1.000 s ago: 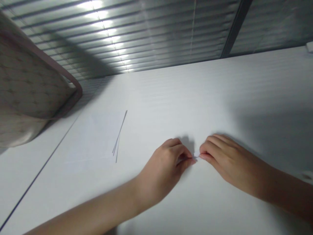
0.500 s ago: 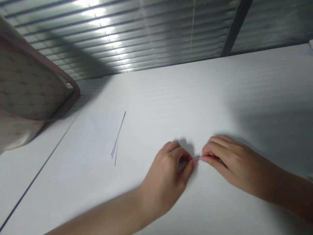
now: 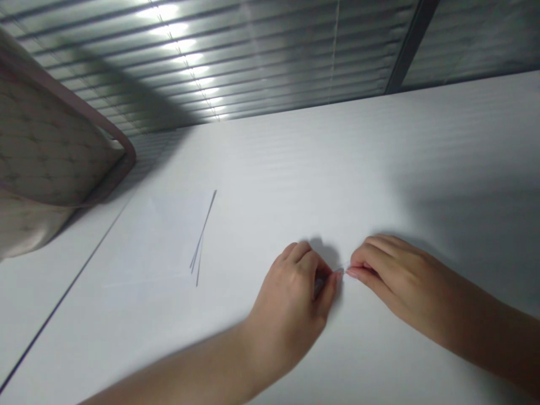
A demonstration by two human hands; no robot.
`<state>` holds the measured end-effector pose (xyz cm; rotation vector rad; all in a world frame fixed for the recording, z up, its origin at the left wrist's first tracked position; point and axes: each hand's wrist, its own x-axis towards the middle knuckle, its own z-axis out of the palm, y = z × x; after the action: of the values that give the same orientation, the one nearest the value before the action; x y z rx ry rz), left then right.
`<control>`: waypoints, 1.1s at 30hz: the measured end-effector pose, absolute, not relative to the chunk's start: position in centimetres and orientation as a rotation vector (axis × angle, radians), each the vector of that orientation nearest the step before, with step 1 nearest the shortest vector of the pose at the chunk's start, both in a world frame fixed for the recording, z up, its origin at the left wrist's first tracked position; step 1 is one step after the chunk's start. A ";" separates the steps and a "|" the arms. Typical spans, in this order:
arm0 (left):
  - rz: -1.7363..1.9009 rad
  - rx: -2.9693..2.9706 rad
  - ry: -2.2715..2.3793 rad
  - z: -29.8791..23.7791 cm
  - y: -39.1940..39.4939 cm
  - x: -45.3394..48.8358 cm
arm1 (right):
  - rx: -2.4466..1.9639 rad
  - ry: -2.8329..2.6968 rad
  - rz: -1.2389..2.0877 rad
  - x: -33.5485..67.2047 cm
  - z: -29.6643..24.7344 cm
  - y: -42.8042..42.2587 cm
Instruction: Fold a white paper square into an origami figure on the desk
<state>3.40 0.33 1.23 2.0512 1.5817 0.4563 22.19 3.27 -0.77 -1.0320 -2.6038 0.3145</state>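
Note:
My left hand (image 3: 295, 304) and my right hand (image 3: 392, 281) meet above the white table, fingertips almost touching. Between them shows a short bit of a thin pale strip (image 3: 342, 271), pinched by thumb and fingers on both sides. Most of it is hidden by my fingers, so its length and material cannot be made out. To the left of my hands, several thin dark strips (image 3: 204, 228) lie fanned out from a shared upper end. They rest along the right edge of faint white sheets (image 3: 169, 242) lying flat.
A quilted, pink-edged bag or cover (image 3: 54, 146) stands at the left. Grey window blinds (image 3: 270, 56) run behind the far edge of the white table (image 3: 270, 180). A dark seam (image 3: 63, 296) crosses the tabletop at the left.
My hands stay in nearly the same place, with small finger movements. A little more of the pale strip shows between my fingertips. The view has shifted slightly.

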 end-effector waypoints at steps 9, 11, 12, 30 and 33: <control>0.407 2.095 1.593 1.2 0.5 3.6 | -1.037 -2.635 0.238 22.2 -1.1 3.1; 0.396 2.112 1.605 1.2 0.6 3.5 | -1.024 -2.628 0.219 22.2 -1.0 3.2; 0.383 2.124 1.610 1.2 0.7 3.5 | -1.015 -2.627 0.200 22.2 -1.0 3.2; 0.081 2.168 1.647 2.1 1.8 3.6 | -1.094 -2.571 0.341 21.7 -0.9 3.1; 0.076 2.181 1.652 2.0 2.0 3.6 | -1.138 -2.525 0.386 21.7 -0.9 3.1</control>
<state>3.63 1.98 2.03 2.1811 1.6516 0.0764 21.70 3.06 -0.88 -1.1379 -2.5252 0.3858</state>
